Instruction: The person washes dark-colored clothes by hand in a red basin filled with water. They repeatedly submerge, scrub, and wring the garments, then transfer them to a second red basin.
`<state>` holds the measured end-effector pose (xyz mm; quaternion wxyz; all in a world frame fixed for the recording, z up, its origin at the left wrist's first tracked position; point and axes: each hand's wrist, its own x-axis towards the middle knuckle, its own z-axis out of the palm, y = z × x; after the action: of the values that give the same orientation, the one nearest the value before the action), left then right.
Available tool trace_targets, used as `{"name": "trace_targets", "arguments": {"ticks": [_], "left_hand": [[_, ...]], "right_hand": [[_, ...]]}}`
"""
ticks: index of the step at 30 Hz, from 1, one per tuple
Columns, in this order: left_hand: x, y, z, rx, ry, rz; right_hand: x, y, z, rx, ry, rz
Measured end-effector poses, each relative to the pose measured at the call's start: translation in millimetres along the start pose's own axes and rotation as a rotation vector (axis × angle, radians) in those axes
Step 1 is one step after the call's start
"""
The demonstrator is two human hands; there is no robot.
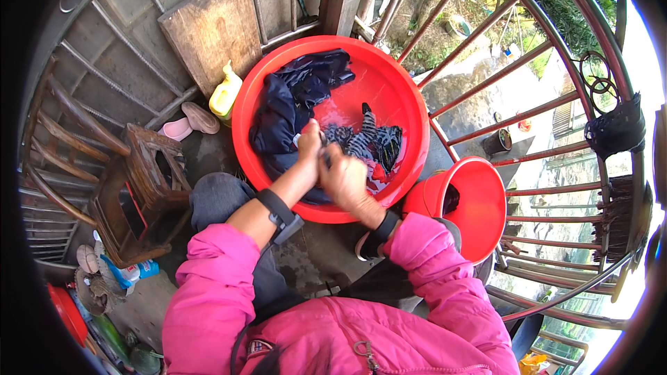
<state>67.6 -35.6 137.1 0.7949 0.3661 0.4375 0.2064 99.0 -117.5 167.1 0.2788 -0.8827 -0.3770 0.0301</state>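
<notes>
A large red plastic basin (241, 177) stands before me with wet laundry and a little water in it. Dark navy clothing (279, 114) lies along its left side, and striped grey and black fabric (363, 138) lies at the right beside something red. Over the near part of the basin, my left hand (311, 148) and my right hand (344, 174) meet, both closed on a small dark piece of fabric (324, 155). Most of that piece is hidden by my fingers.
A red bucket (482, 208) with something dark inside stands right of the basin. At the left are a yellow bottle (226, 95), a wooden board (213, 31), pink slippers (180, 127) and a wooden chair (148, 166). Metal railings (526, 114) enclose the spot.
</notes>
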Motion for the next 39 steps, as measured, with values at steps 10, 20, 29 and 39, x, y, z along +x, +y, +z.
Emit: {"name": "trace_targets", "arguments": {"ticks": [10,20,29,39], "left_hand": [[-1,-4,-3,-0.037,-0.019,-0.071],[-4,6,-2,-0.073,-0.056,-0.173],[-10,-1,-3,-0.031,-0.123,-0.308],[-21,7,-4,-0.103,-0.230,-0.506]], "right_hand": [[0,4,3,0.034,-0.005,0.052],[0,-15,-17,0.010,0.009,0.076],[11,-4,-18,-0.057,0.092,0.132],[19,42,3,-0.011,0.043,0.217]]}}
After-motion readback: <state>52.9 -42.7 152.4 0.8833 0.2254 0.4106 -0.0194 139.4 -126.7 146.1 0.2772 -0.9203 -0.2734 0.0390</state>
